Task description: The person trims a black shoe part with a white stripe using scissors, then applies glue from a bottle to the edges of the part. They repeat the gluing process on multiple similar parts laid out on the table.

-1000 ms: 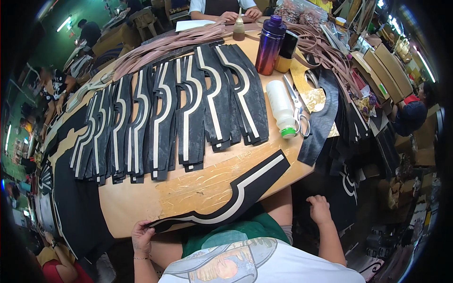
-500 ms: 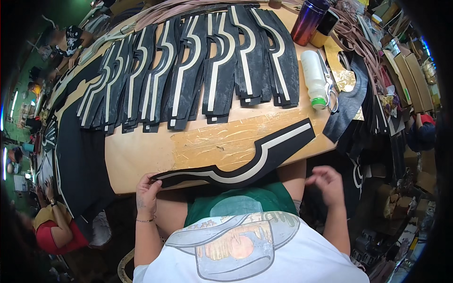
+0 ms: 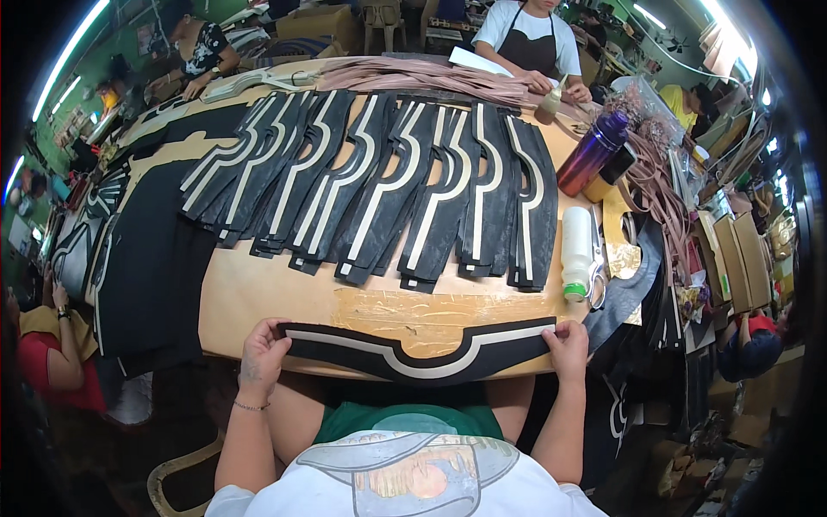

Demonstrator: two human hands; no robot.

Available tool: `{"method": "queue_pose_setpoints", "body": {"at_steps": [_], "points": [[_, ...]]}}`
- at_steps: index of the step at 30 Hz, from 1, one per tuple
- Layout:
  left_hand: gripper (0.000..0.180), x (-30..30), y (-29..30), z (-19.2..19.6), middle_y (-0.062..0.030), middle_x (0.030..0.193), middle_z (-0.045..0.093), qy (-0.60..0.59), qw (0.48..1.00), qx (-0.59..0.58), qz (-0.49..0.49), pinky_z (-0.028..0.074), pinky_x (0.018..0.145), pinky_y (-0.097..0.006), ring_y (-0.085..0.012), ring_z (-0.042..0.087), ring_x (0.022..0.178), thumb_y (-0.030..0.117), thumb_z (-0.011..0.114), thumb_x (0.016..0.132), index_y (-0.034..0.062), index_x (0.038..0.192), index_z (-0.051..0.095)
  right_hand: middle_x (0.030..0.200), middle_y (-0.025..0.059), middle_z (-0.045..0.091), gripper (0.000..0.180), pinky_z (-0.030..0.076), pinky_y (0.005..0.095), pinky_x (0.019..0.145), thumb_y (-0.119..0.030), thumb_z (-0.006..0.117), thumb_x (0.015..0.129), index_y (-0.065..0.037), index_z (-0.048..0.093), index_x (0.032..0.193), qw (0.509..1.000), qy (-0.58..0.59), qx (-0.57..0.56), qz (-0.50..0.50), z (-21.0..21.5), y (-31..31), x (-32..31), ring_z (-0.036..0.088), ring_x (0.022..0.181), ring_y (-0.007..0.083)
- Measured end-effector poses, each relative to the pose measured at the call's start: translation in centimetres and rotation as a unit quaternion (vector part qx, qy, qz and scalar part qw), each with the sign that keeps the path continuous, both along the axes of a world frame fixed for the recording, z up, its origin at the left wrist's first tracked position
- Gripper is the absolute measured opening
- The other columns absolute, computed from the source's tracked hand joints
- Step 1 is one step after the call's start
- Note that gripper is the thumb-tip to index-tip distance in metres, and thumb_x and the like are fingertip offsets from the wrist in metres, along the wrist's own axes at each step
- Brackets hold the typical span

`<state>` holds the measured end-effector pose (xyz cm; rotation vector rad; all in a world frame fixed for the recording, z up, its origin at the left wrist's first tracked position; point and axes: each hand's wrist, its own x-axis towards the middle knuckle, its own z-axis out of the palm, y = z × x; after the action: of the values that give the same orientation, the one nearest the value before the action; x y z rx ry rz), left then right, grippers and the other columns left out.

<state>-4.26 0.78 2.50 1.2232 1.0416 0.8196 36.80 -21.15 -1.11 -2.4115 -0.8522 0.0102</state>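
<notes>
In the head view, both hands hold one long black piece [image 3: 431, 372] with a cream stripe, stretched from side to side at the near edge of the worktop [image 3: 237, 284]. The left hand [image 3: 265, 351] has its fingers pinched on the piece's left end; the right hand [image 3: 568, 349] grasps the right end in the same way, thumb on top. The piece dips in a curve at its middle, and its lower edge overhangs the worktop's rim; whether its underside touches the surface cannot be told.

Beyond it, a row of similar striped black pieces [image 3: 366, 250] lies in overlapping stacks. To the right of the row, a white bottle [image 3: 576, 246] with a green cap lies beside scissors [image 3: 596, 289], and farther back is a purple and orange flask [image 3: 594, 151]. Pinkish strips [image 3: 413, 77] are heaped along the far side, where a co-worker in a dark apron [image 3: 531, 47] sits with both hands near a small bottle [image 3: 549, 103]. Black sheet material [image 3: 146, 258] drapes over the left end.
</notes>
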Motion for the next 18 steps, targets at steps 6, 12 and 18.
{"method": "queue_pose_setpoints", "body": {"at_steps": [6, 12, 18], "points": [[0.032, 0.6, 1.2, -0.6, -0.0010, 0.082, 0.052, 0.022, 0.999, -0.014, 0.025, 0.039, 0.065, -0.017, -0.0046, 0.048, 0.071, -0.010, 0.047, 0.074, -0.0003, 0.104, 0.050, 0.071, 0.0009, 0.049, 0.032, 0.037, 0.0195, 0.059, -0.001, 0.067, 0.068, -0.004, 0.044, 0.091, 0.958, 0.205, 0.190, 0.055, -1.4, -0.8, 0.0, 0.046, 0.066, 0.0072], [0.036, 2.2, 0.6, -2.6, -0.0022, 0.083, 0.051, 0.007, 1.000, 0.005, -0.018, 0.039, 0.063, -0.015, -0.0042, 0.048, 0.070, -0.011, 0.048, 0.074, -0.0008, 0.108, 0.046, 0.067, 0.0019, 0.051, 0.038, 0.038, 0.0207, 0.056, 0.002, 0.064, 0.068, -0.002, 0.043, 0.100, 0.948, 0.193, 0.249, -0.038, 1.2, -1.6, 0.5, 0.048, 0.060, 0.0085], [0.039, 3.6, 0.8, -1.3, -0.0050, 0.084, 0.052, 0.066, 0.997, 0.000, -0.033, 0.043, 0.063, -0.018, -0.0061, 0.052, 0.068, -0.008, 0.050, 0.075, -0.0021, 0.113, 0.043, 0.084, 0.0120, 0.051, 0.039, 0.041, 0.0369, 0.073, -0.013, 0.069, 0.067, -0.001, 0.050, 0.098, 0.983, -0.171, 0.059, -0.030, 2.9, -0.8, 0.9, 0.051, 0.082, 0.0279]]}}
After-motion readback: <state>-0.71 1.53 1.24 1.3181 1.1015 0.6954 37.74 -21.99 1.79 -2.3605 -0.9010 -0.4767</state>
